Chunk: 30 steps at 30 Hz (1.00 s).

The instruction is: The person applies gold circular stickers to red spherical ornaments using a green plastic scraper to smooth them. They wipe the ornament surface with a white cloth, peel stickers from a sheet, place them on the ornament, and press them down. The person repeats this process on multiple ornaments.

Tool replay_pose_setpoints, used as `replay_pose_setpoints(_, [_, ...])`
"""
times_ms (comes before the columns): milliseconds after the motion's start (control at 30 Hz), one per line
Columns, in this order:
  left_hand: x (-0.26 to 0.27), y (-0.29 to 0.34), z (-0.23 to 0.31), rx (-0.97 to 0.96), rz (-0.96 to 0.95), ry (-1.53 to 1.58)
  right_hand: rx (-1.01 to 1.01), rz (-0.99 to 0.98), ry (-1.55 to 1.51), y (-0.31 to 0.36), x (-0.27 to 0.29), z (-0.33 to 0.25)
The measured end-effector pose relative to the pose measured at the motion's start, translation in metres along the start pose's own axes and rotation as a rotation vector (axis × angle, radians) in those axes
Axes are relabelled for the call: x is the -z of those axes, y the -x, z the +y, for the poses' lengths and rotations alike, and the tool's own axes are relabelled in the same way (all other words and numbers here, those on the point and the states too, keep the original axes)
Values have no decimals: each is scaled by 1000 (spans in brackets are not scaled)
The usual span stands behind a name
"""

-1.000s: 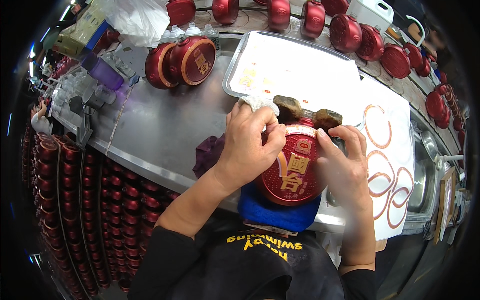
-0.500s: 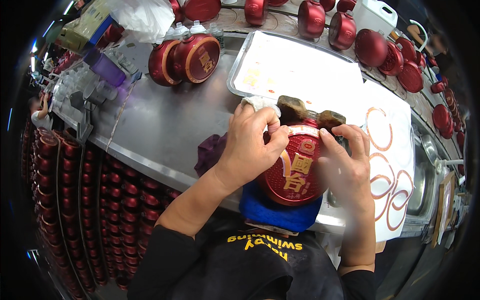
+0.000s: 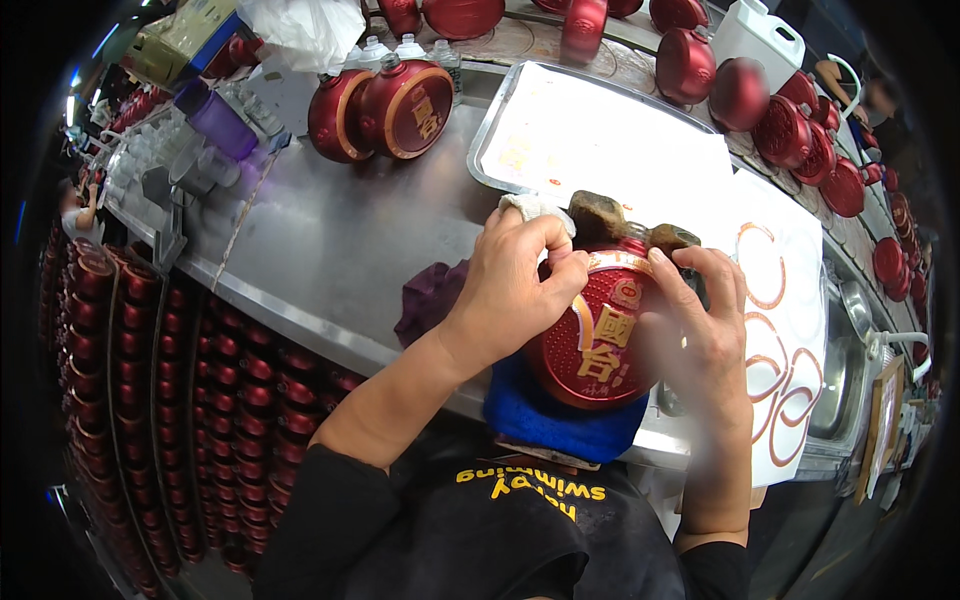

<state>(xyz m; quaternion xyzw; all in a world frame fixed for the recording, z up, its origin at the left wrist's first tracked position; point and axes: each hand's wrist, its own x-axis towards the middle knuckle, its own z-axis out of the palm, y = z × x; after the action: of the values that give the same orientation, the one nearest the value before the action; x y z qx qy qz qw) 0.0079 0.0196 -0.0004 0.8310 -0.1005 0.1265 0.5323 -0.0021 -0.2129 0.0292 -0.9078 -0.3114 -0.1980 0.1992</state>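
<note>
A round, flat-faced red bottle [image 3: 568, 372] with raised gold characters lies tilted on a blue cloth pad [image 3: 500, 405] close to my body. A copper-coloured curved decal strip [image 3: 618, 262] follows the upper edge of its face. My left hand [image 3: 522, 285] pinches this strip at the bottle's upper left, with a white cloth [image 3: 538, 208] at its fingers. At the upper right, my right hand [image 3: 712, 300] has its index fingertip on the strip's other end, the remaining fingers bent; its thumb side is blurred. Two brown worn blocks [image 3: 597, 214] flank the bottle neck.
Two finished-looking red bottles [image 3: 405, 112] stand behind on the metal table [image 3: 340, 240]. A tray [image 3: 480, 150] holds white sheets. Copper ring decals [image 3: 765, 265] lie on a sheet at right. A purple cloth [image 3: 430, 300] is beside my left wrist. Red bottles [image 3: 685, 68] line the far conveyor.
The view has shifted slightly, so the table and bottles appear a little farther right. Both hands keep their places on the strip; the bottles on the conveyor have moved right.
</note>
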Motion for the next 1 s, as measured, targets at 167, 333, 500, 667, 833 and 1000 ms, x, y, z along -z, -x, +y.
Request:
replay_pose_setpoints(167, [-1,1,-3,21,3,50,41,-65,-7,-9,-4,-6])
replay_pose_setpoints(333, [10,6,-13,257,-185,391,36,-59,19,-9,-6,-7])
replay_pose_setpoints(500, [12,26,-11,215,-116,456,28,-59,15,-9,-7,-8])
replay_pose_setpoints(667, [-3,36,-2,-123,121,-125,13,-80,2,-8,-6,-9])
replay_pose_setpoints(833, [10,31,2,-82,60,-101,41,-105,22,-8,-5,-8])
replay_pose_setpoints(1000, [23,41,22,-257,109,-637,44,-100,22,-8,-7,-7])
